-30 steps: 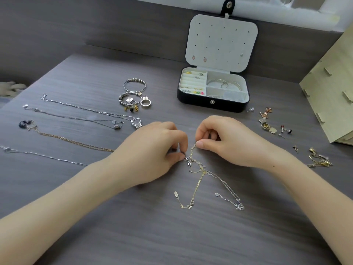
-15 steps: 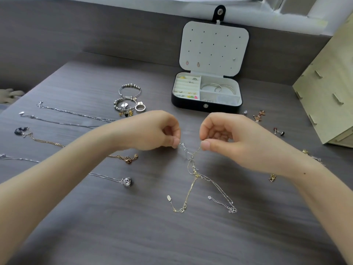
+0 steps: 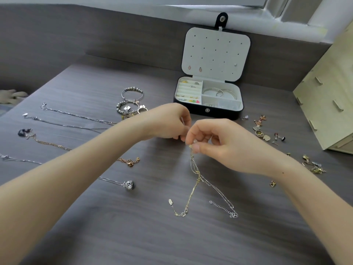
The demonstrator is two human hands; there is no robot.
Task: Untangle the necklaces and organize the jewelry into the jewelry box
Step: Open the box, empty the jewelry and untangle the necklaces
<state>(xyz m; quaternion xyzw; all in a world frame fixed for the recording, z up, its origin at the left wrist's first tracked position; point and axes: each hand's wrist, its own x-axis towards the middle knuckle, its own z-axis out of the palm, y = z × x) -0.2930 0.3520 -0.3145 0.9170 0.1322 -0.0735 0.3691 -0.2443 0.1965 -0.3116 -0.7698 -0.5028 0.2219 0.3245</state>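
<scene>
Tangled necklaces (image 3: 198, 178): one gold and one silver chain were twisted together; the top was lifted, clasp ends left on the table (image 3: 133, 236), near the open jewelry box (image 3: 208, 110)
Right hand (image 3: 225, 146): pinched on the knot
Left hand (image 3: 166, 121): curled beside it; its grip could not be told

A dark grey wood-grain table (image 3: 76, 236) fills the view. Along its far edge rises a matching grey back panel (image 3: 95, 35). Above it, a white window frame (image 3: 286, 14) lets in soft daylight. At the table's right edge stands a pale wooden cabinet (image 3: 328, 104).
</scene>
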